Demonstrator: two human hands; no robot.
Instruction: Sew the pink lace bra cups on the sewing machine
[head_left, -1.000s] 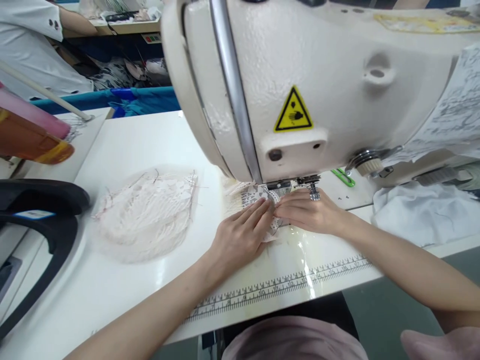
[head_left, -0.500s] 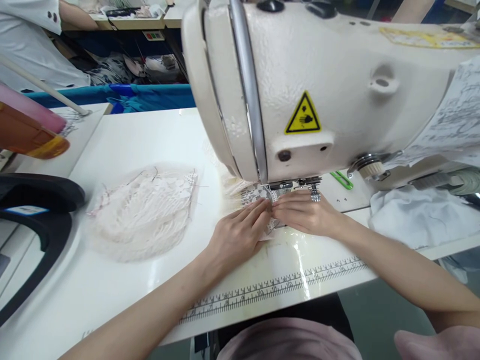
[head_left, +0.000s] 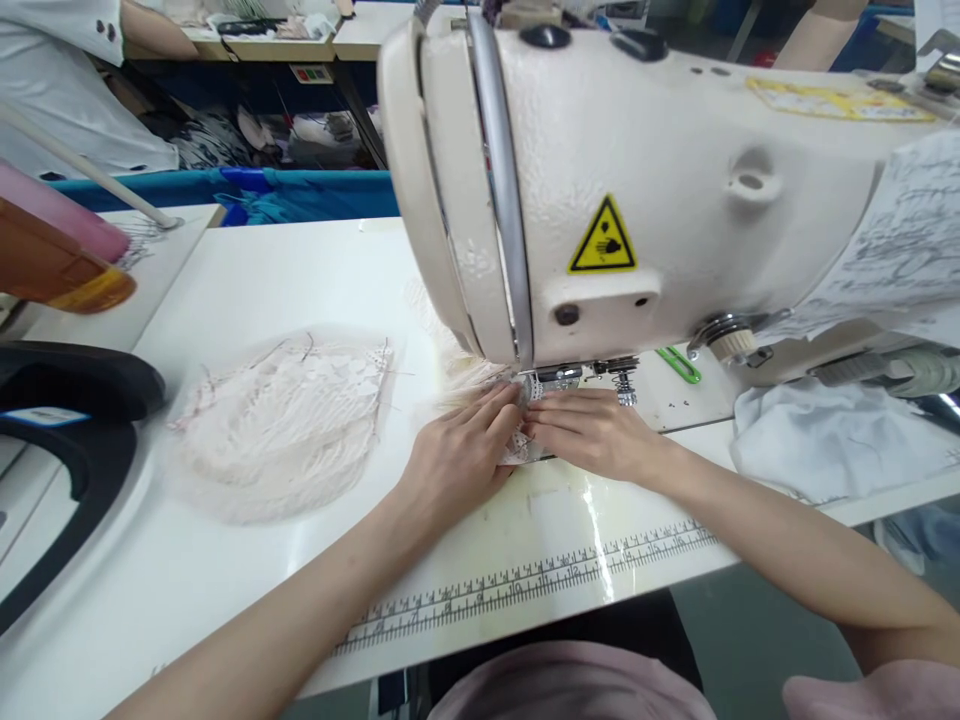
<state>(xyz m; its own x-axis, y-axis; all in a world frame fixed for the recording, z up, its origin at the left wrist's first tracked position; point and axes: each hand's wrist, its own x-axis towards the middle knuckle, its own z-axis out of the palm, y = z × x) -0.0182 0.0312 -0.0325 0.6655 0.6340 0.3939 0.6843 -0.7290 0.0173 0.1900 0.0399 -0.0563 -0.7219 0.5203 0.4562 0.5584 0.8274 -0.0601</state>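
Note:
A pale sewing machine (head_left: pixel 652 160) stands over the table, its needle area low at the centre. Under it lies a strip of white lace fabric (head_left: pixel 516 447), partly hidden by my fingers. My left hand (head_left: pixel 459 448) presses on the lace from the left, fingers together, thumb side toward the machine foot. From the right, my right hand (head_left: pixel 592 428) grips the lace close to the foot, its fingertips nearly touching the left ones. Sheer gathered fabric (head_left: pixel 457 372) spreads behind my left fingers. The needle tip itself cannot be made out.
A round piece of cream lace (head_left: pixel 285 430) lies on the white table at left. A black curved object (head_left: pixel 97 390) and an orange-and-pink cylinder (head_left: pixel 60 260) are beyond it. Green thread snips (head_left: pixel 681 364) and a white cloth (head_left: pixel 840 440) lie right. A printed ruler (head_left: pixel 525 587) lines the front edge.
Both hands have shifted slightly left in the picture, staying on the lace. Less of the lace shows ahead of the fingers. The view has tilted a little.

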